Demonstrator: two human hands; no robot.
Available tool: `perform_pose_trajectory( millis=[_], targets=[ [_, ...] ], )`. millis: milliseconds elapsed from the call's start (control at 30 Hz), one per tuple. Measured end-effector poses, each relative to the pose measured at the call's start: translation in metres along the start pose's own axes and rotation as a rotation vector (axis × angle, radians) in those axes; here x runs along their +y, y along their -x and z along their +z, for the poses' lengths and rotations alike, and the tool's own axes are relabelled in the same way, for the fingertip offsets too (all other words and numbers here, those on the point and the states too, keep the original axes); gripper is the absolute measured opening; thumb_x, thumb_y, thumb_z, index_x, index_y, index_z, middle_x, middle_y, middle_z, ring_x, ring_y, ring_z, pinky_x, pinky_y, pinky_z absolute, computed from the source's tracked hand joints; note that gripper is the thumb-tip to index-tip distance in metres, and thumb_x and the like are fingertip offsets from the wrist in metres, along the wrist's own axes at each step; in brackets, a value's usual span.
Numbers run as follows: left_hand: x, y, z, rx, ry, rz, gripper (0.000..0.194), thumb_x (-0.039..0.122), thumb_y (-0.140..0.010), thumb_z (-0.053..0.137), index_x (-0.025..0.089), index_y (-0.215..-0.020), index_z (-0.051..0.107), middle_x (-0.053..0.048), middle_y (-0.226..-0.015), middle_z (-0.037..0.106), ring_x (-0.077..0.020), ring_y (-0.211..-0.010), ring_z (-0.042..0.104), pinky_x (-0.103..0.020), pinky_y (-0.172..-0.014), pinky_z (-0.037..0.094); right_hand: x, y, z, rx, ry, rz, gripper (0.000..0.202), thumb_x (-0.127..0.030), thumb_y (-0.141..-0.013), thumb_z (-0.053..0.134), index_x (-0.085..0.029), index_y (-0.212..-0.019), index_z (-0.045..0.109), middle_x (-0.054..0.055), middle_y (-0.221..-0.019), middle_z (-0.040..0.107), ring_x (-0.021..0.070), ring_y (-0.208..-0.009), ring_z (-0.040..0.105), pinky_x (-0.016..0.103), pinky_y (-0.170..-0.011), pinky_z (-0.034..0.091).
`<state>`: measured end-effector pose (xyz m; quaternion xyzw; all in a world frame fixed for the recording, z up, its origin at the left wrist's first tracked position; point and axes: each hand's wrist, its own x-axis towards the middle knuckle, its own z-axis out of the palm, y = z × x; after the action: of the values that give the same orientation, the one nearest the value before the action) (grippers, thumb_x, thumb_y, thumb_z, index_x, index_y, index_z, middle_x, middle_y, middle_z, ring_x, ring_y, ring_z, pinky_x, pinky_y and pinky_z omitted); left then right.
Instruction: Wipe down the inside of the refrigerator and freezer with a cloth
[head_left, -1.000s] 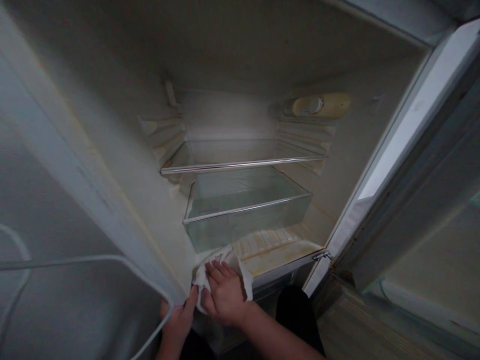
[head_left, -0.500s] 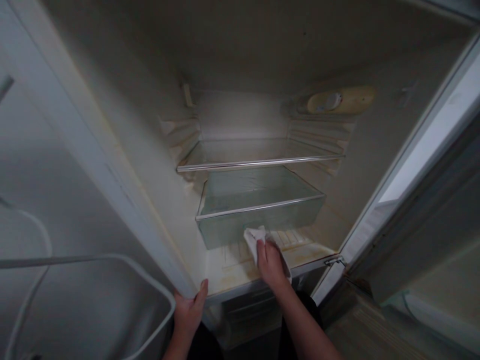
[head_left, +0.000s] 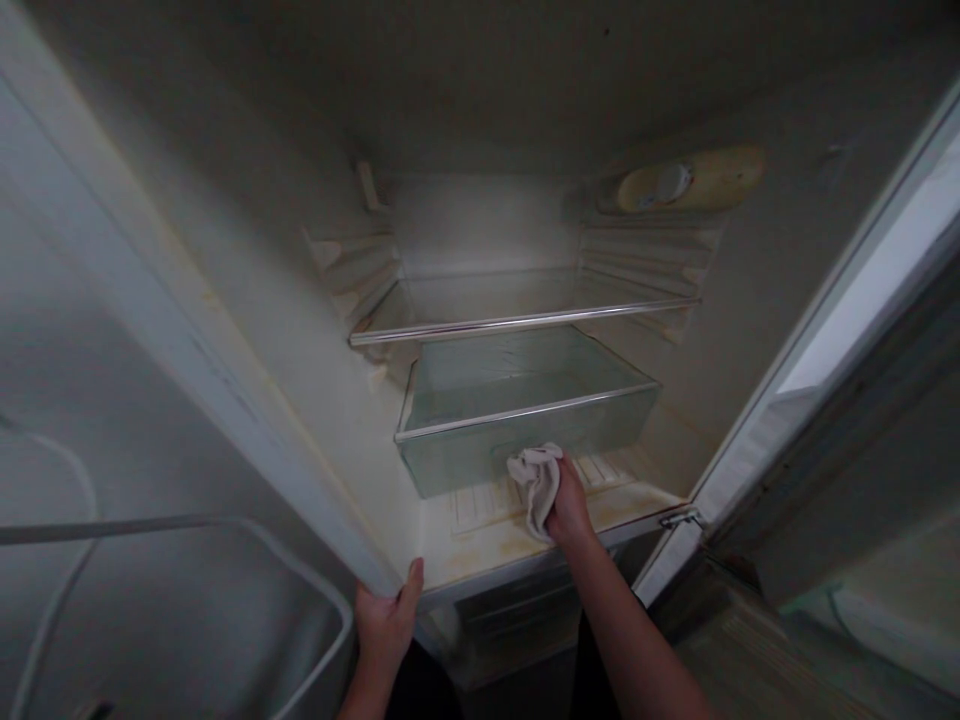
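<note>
My right hand is closed around a crumpled white cloth, just in front of the clear drawer and above the refrigerator's stained floor. The cloth bunches out to the left of my fingers; whether it touches the drawer front I cannot tell. At the lower left front corner, my left hand grips the refrigerator's side edge, its thumb on the inner side and its fingers partly hidden behind the edge.
Over the drawer sits a glass shelf. A yellowed lamp housing is fixed high on the right wall. The refrigerator door stands open at the right, by a metal hinge. A pale cable loops at the left.
My right hand has shifted slightly right and turned, so more of the cloth shows on its left. My left hand keeps its grip on the edge. The view has moved a little.
</note>
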<state>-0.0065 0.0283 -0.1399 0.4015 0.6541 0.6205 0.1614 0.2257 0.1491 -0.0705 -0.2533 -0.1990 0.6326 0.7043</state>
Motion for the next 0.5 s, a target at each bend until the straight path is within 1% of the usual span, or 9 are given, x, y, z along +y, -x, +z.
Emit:
perform_pose_trajectory(
  millis=[67,200,333,433,500],
  targets=[
    [-0.004,0.0,-0.001,0.001,-0.017,-0.002,0.051,0.053,-0.068,0.073,0.018,-0.104,0.064,-0.013,-0.1,0.074,-0.0326,-0.103,0.07,-0.049,-0.109,0.048,-0.003,0.001,0.002,-0.029,-0.04,0.04,0.02,-0.026,-0.067,0.075,-0.024,-0.083,0.063,-0.003,-0.079,0.072,0.016,-0.076,0.069,0.028,-0.074,0.056],
    [-0.015,-0.001,-0.003,-0.003,-0.057,-0.004,0.044,0.056,-0.065,0.073,0.021,-0.091,0.068,-0.011,-0.094,0.075,-0.0352,-0.112,0.066,-0.049,-0.115,0.041,-0.004,0.0,0.002,-0.058,-0.122,0.126,0.015,-0.025,-0.07,0.073,-0.023,-0.08,0.063,-0.003,-0.077,0.071,0.0163,-0.077,0.069,0.028,-0.074,0.057],
    [-0.022,-0.002,-0.003,-0.001,-0.049,-0.004,0.043,0.056,-0.065,0.075,0.021,-0.089,0.069,-0.011,-0.093,0.076,-0.0349,-0.112,0.067,-0.048,-0.114,0.042,-0.006,-0.003,0.0,-0.031,-0.186,0.237,0.011,-0.023,-0.071,0.072,-0.022,-0.079,0.064,-0.003,-0.076,0.072,0.0154,-0.074,0.068,0.027,-0.072,0.057],
    [-0.024,-0.002,-0.003,0.003,-0.034,0.028,0.042,0.054,-0.069,0.074,0.02,-0.094,0.07,-0.011,-0.097,0.076,-0.0327,-0.111,0.068,-0.048,-0.115,0.042,-0.006,-0.005,-0.001,0.002,-0.189,0.238,0.011,-0.021,-0.069,0.071,-0.022,-0.078,0.065,-0.004,-0.073,0.071,0.0135,-0.071,0.068,0.023,-0.07,0.056],
    [-0.025,-0.001,-0.002,-0.002,-0.036,0.043,0.042,0.054,-0.07,0.074,0.02,-0.095,0.07,-0.011,-0.099,0.076,-0.0321,-0.112,0.067,-0.048,-0.116,0.041,-0.006,-0.005,-0.003,0.009,-0.167,0.219,0.009,-0.022,-0.069,0.071,-0.022,-0.075,0.064,-0.005,-0.069,0.069,0.0122,-0.068,0.067,0.022,-0.069,0.056]
  ],
)
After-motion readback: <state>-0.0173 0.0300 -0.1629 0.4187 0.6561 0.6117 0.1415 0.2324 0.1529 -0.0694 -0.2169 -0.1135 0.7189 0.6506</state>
